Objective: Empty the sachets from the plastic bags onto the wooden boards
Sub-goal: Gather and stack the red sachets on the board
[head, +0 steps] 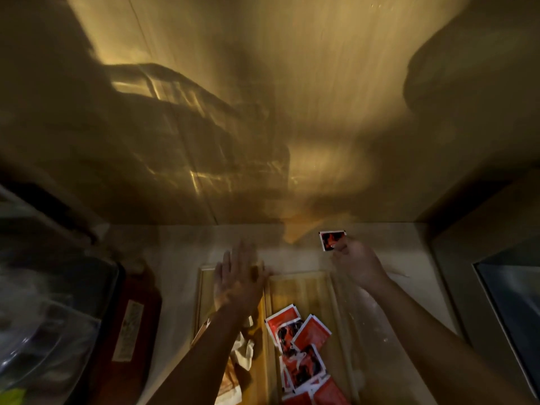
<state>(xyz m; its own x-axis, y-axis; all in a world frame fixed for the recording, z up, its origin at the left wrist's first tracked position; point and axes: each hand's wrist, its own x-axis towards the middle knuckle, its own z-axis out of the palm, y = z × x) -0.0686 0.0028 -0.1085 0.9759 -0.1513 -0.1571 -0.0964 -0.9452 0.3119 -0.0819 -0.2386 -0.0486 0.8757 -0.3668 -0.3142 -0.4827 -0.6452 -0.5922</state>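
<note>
Red sachets (pixel 301 349) are piled on the right wooden board (pixel 304 290), toward which one sachet (pixel 332 240), pinched in the right hand (pixel 358 266), is carried, left hand (pixel 238 280) spread empty.

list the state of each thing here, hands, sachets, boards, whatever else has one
left hand: open, fingers spread, blurred, holding nothing
right hand: pinch grip shut on a single sachet
single sachet: held up, off the boards
sachet pile: loose, overlapping on the right board
right board: flat, far end bare
left board: flat, partly covered by crumpled plastic bag
</note>
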